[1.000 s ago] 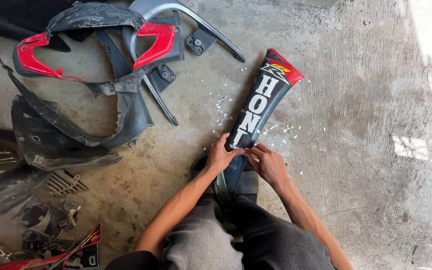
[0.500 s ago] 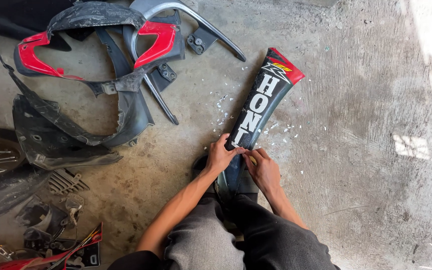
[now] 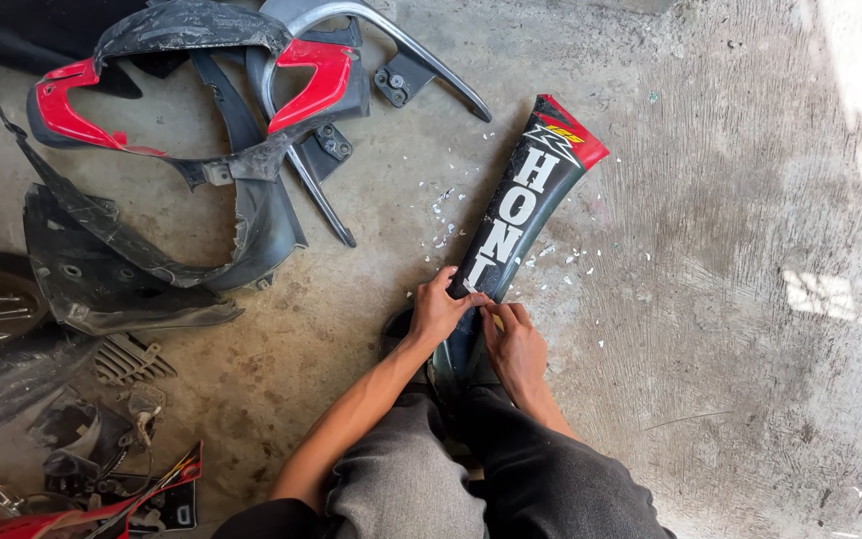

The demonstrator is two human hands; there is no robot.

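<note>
The long black motorcycle side panel (image 3: 516, 225) lies on the concrete floor (image 3: 730, 200), running from the centre of the frame up to the upper middle, its red tip farthest from the person. Its near end sits between the person's knees. The left hand (image 3: 438, 311) pinches the panel's left edge, fingertips pressed together on the white sticker lettering there; the right hand (image 3: 514, 344) rests just beside it, thumb and forefinger closed on the same spot — whether a sliver of sticker is caught in that grip is too small to tell. White sticker flakes (image 3: 441, 215) are scattered on the floor to both sides of the panel. In the upper left lies a heap of black and red fairing parts (image 3: 182, 130).

The likely trouble is the sticker tearing off in small crumbs rather than a strip — brittle film would cause that. Hard fingernail scraping could also scratch the panel's surface.
</note>
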